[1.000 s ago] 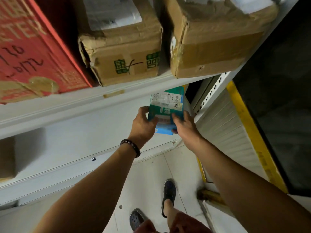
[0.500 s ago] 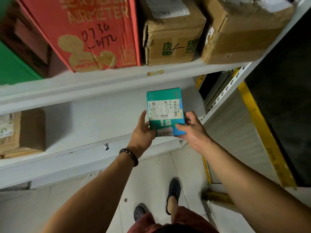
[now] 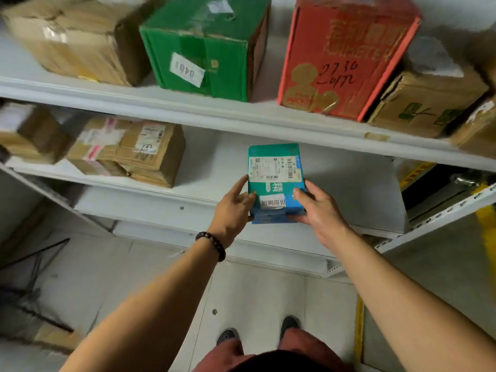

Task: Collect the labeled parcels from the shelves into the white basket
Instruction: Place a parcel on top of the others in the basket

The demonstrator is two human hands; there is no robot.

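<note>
A small teal parcel point(image 3: 275, 181) with a white barcode label on top is held between both hands in front of the middle shelf point(image 3: 188, 194). My left hand point(image 3: 233, 208) presses its left side, fingers fairly straight, thumb under the near edge. My right hand point(image 3: 316, 208) grips its right side, thumb on top and fingers curled beneath. The white basket is not in view.
The upper shelf point(image 3: 241, 114) carries a brown carton point(image 3: 77, 38), a green box point(image 3: 206, 47), a red box point(image 3: 346, 60) and a brown box point(image 3: 429, 98). Taped brown parcels point(image 3: 128, 151) lie on the middle shelf's left. My feet stand on pale floor tiles point(image 3: 255, 291).
The view has swung left, bringing the green box and left-hand parcels into sight. The teal parcel has come out from under the shelf and stays held in both hands.
</note>
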